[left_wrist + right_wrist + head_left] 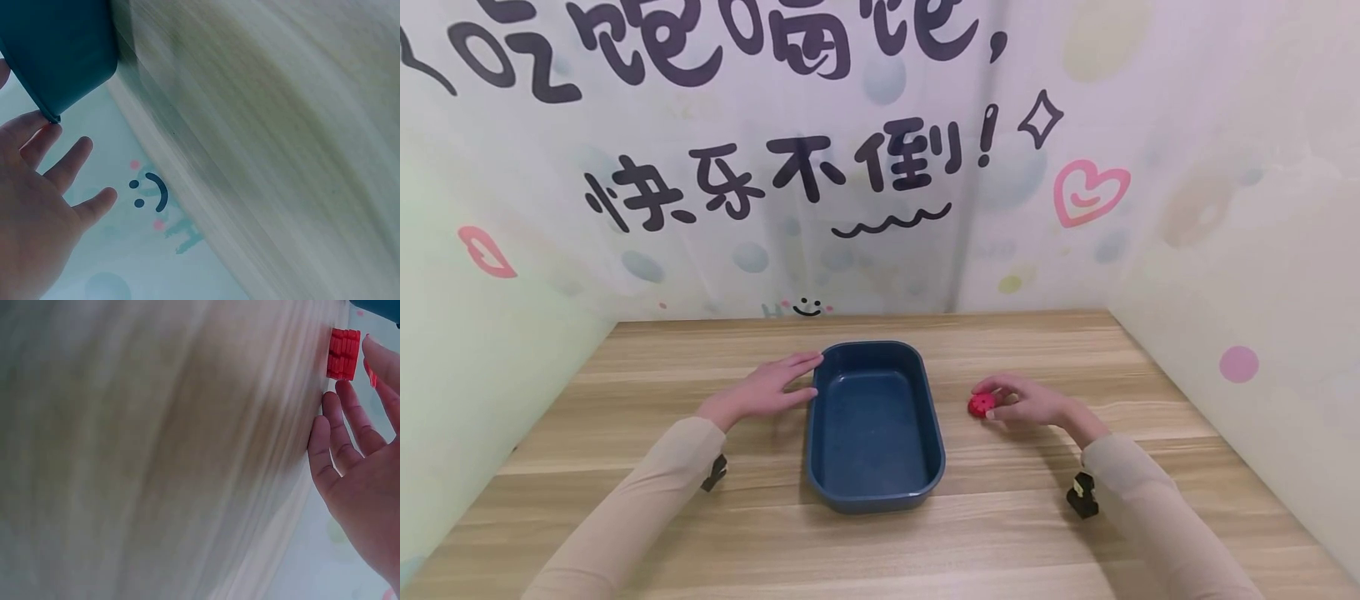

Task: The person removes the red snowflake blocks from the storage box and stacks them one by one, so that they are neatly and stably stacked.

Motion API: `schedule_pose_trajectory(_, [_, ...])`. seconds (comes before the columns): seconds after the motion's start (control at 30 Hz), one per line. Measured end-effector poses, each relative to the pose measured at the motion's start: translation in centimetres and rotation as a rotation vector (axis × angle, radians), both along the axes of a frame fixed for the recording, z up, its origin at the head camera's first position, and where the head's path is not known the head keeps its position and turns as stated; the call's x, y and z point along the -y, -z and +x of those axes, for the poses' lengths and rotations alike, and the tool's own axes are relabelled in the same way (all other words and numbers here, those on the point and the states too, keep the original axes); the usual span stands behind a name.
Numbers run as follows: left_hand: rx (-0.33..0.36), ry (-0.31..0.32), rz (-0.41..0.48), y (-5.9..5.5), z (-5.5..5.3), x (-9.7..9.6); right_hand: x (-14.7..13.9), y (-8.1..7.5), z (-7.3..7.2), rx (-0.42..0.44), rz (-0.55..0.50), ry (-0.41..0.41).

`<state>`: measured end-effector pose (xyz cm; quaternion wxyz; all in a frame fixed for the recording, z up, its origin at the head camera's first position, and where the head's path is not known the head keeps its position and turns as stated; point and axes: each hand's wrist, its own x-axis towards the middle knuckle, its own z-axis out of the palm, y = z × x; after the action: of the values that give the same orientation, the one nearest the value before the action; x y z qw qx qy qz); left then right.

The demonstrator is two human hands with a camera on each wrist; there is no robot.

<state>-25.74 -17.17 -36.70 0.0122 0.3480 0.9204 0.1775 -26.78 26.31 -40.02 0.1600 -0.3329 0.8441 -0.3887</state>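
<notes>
A deep blue rectangular tray stands on the table with nothing visible inside. My left hand reaches to its left rim with fingers mostly straight and spread. In the left wrist view, fingertips touch the rim corner of the tray. To the right of the tray, my right hand pinches a small red notched disc between thumb and index finger. The right wrist view shows a short stack of red ridged pieces on the table, just below that disc, which the thumb partly hides.
The wood-grain table meets a printed back wall, with pale walls on the left and right. Small black devices show beneath the left and right wrists.
</notes>
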Motion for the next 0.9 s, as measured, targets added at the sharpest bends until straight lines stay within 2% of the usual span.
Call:
schedule_pose_trajectory(0.27, [-0.008, 0.004, -0.006, 0.0, -0.1, 0.0, 0.0, 0.2, -0.1, -0.050, 0.028, -0.019])
schedule_pose_trajectory(0.5, [-0.004, 0.005, -0.012, 0.0, 0.0, 0.0, 0.2, 0.2, -0.2, -0.042, 0.065, 0.000])
schedule_pose_trajectory(0.6, [-0.006, 0.007, -0.012, 0.1, -0.1, 0.0, 0.3, 0.2, -0.3, -0.050, 0.060, -0.016])
schedule_pose_trajectory(0.83, [-0.027, 0.023, -0.010, 0.2, -0.3, 0.0, 1.6, -2.4, 1.5, -0.032, 0.043, -0.033])
schedule_pose_trajectory(0.9, [-0.027, 0.021, -0.010, 0.2, -0.4, 0.0, 1.7, -2.4, 1.5, -0.027, 0.052, -0.025])
